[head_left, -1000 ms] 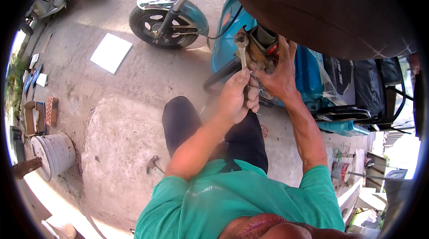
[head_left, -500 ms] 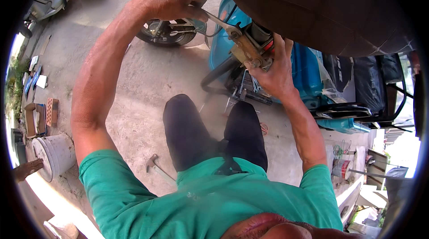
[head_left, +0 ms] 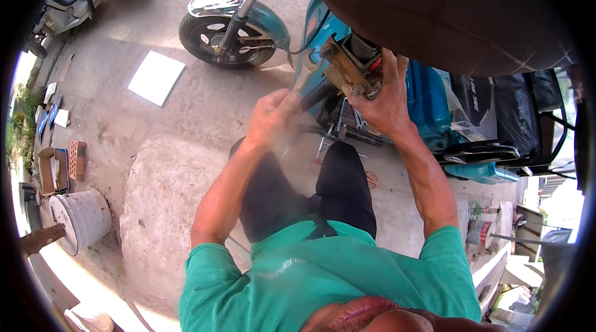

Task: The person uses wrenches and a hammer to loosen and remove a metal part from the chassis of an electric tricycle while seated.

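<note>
head view: outdoor concrete ground (head_left: 186, 164), seemingly dusty

Hard daylight fills the scene, brightest toward nine o'clock where the concrete ground (head_left: 155, 195) washes out to near white. A second blown-out patch sits at four o'clock. The dark seat underside (head_left: 434, 15) at one o'clock lies in deep shadow. The left hand (head_left: 271, 116) is smeared by motion blur. Fisheye curvature bends straight edges near the rim, and a black vignette rings the frame.
</note>
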`<state>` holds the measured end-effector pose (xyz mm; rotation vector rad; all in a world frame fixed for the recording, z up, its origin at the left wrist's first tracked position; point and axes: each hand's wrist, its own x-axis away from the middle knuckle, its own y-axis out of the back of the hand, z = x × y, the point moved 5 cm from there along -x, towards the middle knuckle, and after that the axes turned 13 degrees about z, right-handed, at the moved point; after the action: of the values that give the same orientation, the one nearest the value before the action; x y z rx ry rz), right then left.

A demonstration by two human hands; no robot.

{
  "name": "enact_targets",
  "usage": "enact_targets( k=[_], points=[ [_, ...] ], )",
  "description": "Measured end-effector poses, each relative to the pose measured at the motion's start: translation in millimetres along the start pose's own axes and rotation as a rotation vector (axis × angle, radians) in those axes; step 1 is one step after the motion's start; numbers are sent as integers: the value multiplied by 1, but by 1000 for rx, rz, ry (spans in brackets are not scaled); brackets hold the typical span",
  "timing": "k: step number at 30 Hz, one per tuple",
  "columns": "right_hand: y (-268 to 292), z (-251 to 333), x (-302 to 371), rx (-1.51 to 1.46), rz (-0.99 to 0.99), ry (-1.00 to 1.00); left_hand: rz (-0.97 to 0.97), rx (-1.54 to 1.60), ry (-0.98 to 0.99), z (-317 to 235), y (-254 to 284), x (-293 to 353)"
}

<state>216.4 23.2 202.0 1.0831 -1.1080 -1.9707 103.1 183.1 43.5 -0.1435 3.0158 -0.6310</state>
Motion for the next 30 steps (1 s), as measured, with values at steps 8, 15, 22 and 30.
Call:
enact_targets(
  k=[8, 15, 22, 30],
  points=[
    [2, -1, 0, 12, 20, -22, 61, 717, -75, 18, -97, -24],
    [1, -2, 0, 14, 34, -33, 70, 103, -3, 8, -34, -30],
    [1, -7, 1, -59, 20, -39, 314, -1299, -180, -149, 58, -91],
    [-3, -5, -1, -101, 5, -34, 137, -1351, -224, -160, 81, -56]
  ],
)
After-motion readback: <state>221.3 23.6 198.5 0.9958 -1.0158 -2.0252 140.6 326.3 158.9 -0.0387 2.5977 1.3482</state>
